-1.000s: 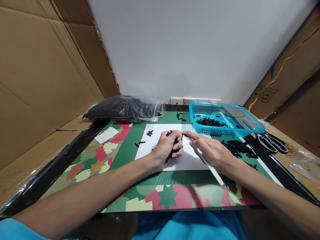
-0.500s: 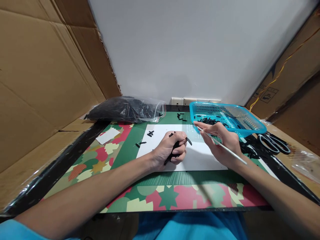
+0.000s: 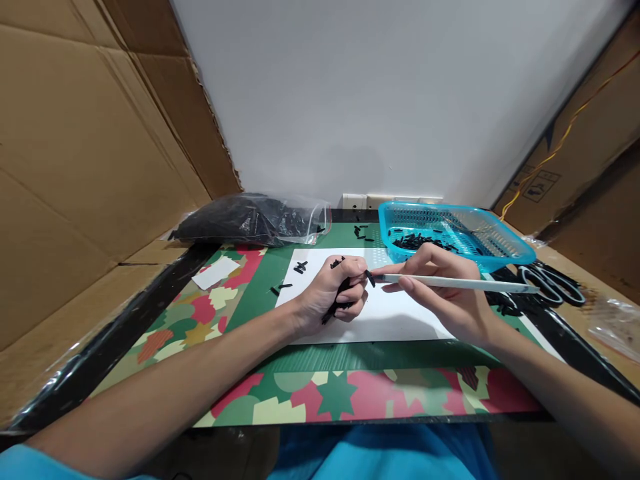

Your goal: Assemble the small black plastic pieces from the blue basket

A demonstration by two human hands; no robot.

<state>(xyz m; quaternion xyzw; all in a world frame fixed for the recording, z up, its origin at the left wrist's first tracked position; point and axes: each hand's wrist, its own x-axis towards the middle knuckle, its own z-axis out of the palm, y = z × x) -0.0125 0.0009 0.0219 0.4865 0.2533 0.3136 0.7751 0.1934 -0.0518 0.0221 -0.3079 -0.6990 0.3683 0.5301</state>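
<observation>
Over the white sheet (image 3: 395, 317), my left hand (image 3: 323, 290) is closed around a bunch of small black strips (image 3: 333, 308). One short black piece (image 3: 370, 279) pokes out from between its thumb and forefinger. My right hand (image 3: 465, 313) pinches a slim, white, pen-like stick (image 3: 480, 285) held nearly level. The stick's darker tip is at the black piece; whether they touch I cannot tell. A few loose black strips (image 3: 300, 267) lie on the sheet, to the left of my left hand.
A clear bag (image 3: 245, 220) full of black material lies at the back left. The blue basket (image 3: 520, 252) at the back right contains many black pieces. Beside it are scissors (image 3: 555, 285). A small white paper (image 3: 216, 273) rests on the patterned mat (image 3: 335, 400). Cardboard walls (image 3: 90, 133) flank the table.
My right hand has brought the stick's tip left to the black piece, and the stick has swung from slanted to nearly level. My left hand has shifted slightly left, still closed.
</observation>
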